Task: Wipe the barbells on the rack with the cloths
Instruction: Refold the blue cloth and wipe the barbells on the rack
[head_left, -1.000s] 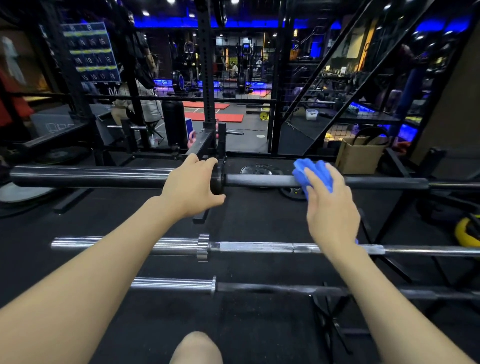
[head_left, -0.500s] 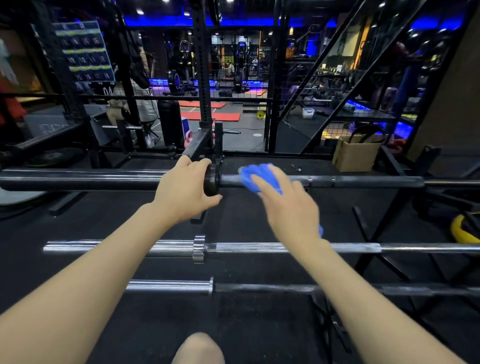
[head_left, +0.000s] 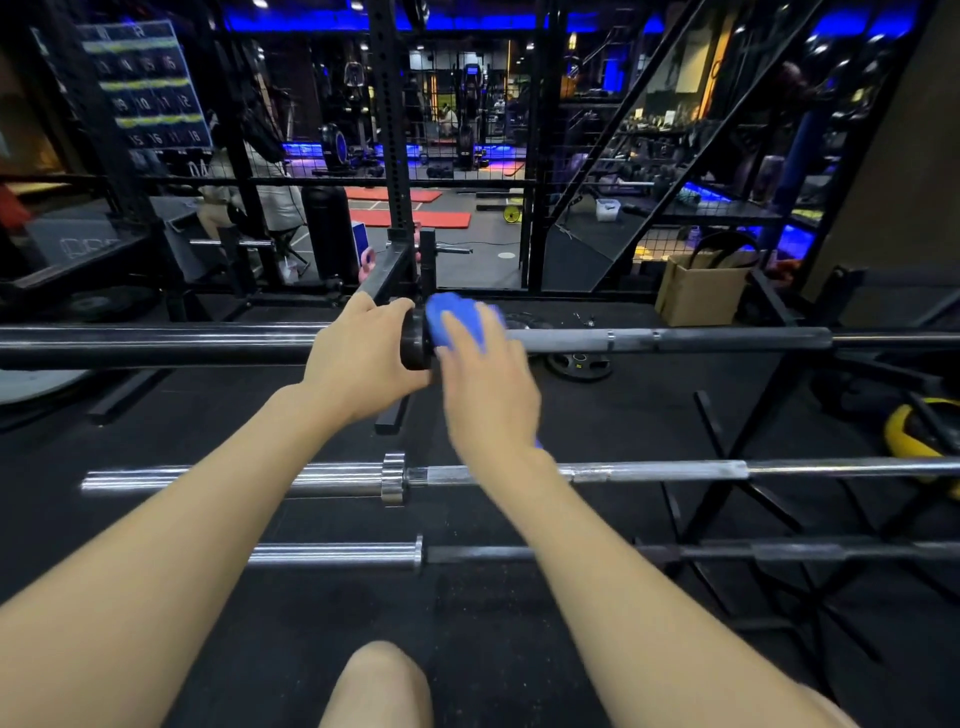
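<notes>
The wall chart (head_left: 148, 88) shows numbers 10, 12, 15, 16.

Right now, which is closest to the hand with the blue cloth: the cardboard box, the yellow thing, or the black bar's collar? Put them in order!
From the right hand:
1. Black collar, just left, by the blue cloth.
2. Cardboard box, farther back on the right.
3. Yellow thing, at the far right edge.

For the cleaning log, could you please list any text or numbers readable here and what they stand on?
"10", "11", "12": middle row of the numbered board at upper left.
"15", "16": its bottom row, faintly.
The board's other numbers and header letters: too blurred to read.
Barbells, blue cloth, cardboard box: no legible markings.
</notes>
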